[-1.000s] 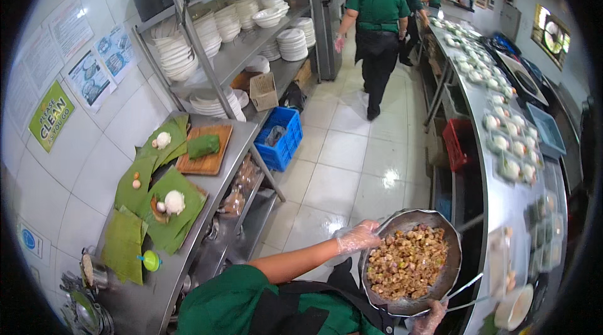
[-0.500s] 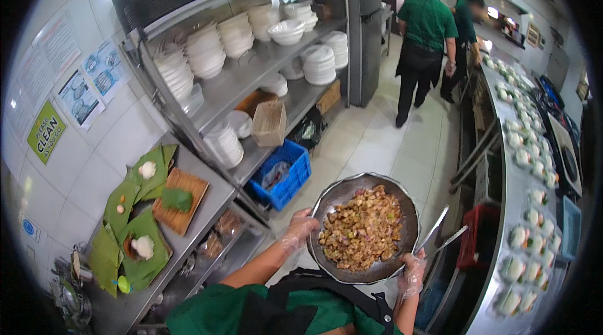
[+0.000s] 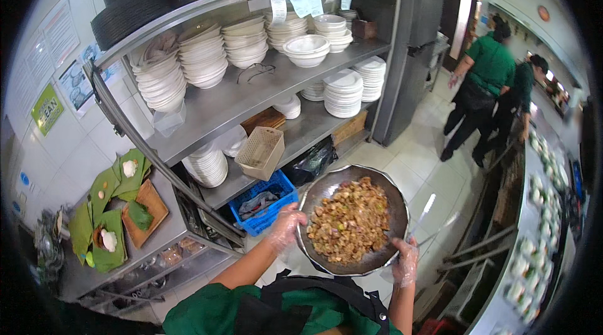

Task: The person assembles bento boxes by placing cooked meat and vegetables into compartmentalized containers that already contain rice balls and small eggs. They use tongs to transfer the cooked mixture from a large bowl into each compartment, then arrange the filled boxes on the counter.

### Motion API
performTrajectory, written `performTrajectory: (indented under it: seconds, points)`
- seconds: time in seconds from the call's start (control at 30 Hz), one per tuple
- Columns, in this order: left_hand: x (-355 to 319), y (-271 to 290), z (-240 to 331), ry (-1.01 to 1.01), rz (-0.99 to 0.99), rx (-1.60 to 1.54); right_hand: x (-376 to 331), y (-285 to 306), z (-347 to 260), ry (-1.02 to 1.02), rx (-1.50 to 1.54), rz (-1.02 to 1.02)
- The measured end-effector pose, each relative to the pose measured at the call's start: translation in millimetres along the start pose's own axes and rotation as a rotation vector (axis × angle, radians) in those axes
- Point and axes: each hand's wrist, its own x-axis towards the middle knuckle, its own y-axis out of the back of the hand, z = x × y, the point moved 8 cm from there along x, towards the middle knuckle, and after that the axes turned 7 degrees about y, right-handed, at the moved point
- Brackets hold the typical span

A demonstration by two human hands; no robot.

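Observation:
Both my hands carry a wide, dark metal bowl (image 3: 397,200) in front of me. A heap of browned, chopped food (image 3: 348,222) fills much of it. My left hand (image 3: 284,228), in a clear plastic glove, is closed on the bowl's left rim. On the lower right rim my gloved right hand (image 3: 405,261) is closed as well. A pair of metal tongs (image 3: 428,206) sticks out from that hand, its two arms apart and blurred by motion; how the fingers hold it is hidden.
A metal shelf (image 3: 251,77) stacked with white bowls and plates stands ahead, a blue crate (image 3: 267,219) low beside it. At left, a steel table (image 3: 169,225) bears banana leaves and rice. Wrapped portions line the right counter (image 3: 502,297). Two people (image 3: 480,77) stand at far right.
My view has turned left, so the shelf, fridge and people sit further right and the shelf looks larger. The bowl stays in both hands, slightly further left in view.

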Motion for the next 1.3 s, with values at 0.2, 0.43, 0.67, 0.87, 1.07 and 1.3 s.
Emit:
performTrajectory:
  seconds: [0.2,0.43,0.67,0.87,1.07,1.3]
  points:
    - [26.1,20.6,83.8,-0.195,0.349,-0.299,164.6,-110.8,-26.6,-0.168,-0.266,-0.491]
    - [36.1,115.8,176.3,-0.679,0.68,-0.502,214.3,-324.2,-73.3,0.647,-0.755,-1.04]
    - [89.0,144.8,229.9,-0.722,0.851,-0.786,190.0,-543.6,-9.0,1.069,-1.068,-1.532]
    - [122.2,208.0,228.5,-0.756,0.906,-0.914,296.4,-633.4,53.5,1.459,-0.639,-1.332]
    - [115.4,198.1,262.7,-0.803,1.034,-0.915,380.3,-710.4,143.5,1.308,-1.36,-1.357]
    - [123.7,183.8,270.6,-1.015,0.827,-0.972,422.8,-703.4,128.4,1.114,-0.761,-1.457]
